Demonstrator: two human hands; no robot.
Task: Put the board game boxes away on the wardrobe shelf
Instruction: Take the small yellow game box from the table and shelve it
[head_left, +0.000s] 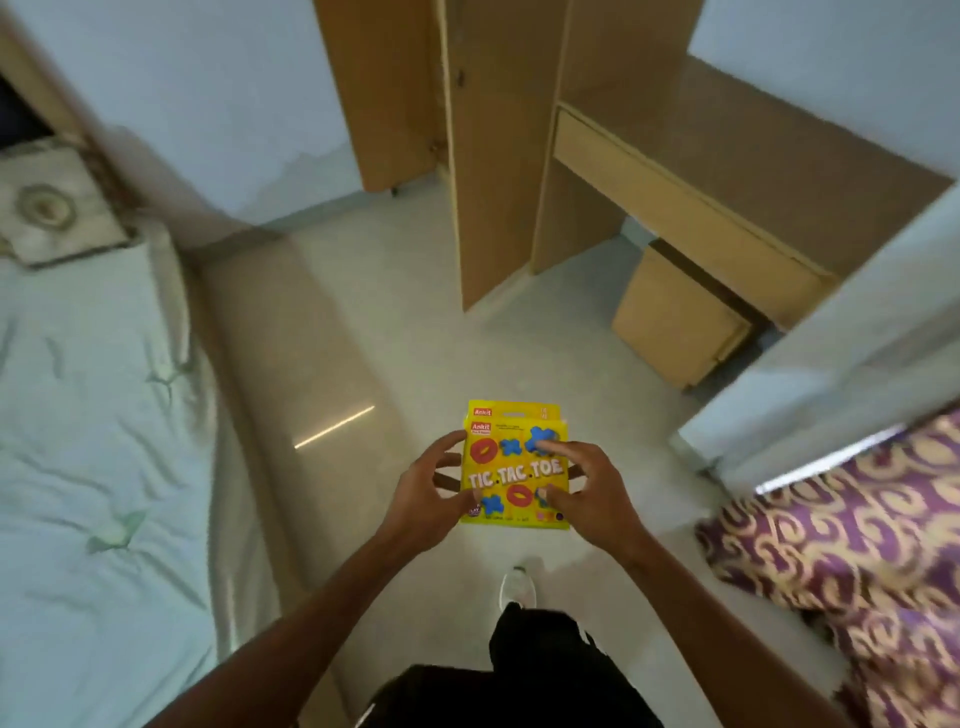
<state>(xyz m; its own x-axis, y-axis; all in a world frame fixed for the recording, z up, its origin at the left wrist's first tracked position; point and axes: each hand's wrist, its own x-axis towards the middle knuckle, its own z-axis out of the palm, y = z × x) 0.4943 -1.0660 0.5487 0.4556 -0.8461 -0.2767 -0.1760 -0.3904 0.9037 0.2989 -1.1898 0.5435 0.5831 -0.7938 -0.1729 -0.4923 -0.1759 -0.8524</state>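
Behind the yellow box (513, 462), fingertips hide.

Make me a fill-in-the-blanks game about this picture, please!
1. The game box is mostly ____ in colour.
2. The big words on the box say Tic Tac ____.
3. The box is held by ____ hands, the left hand and the right hand.
4. The wooden wardrobe stands ____ the person.

Missing words: yellow; Toe; two; in front of
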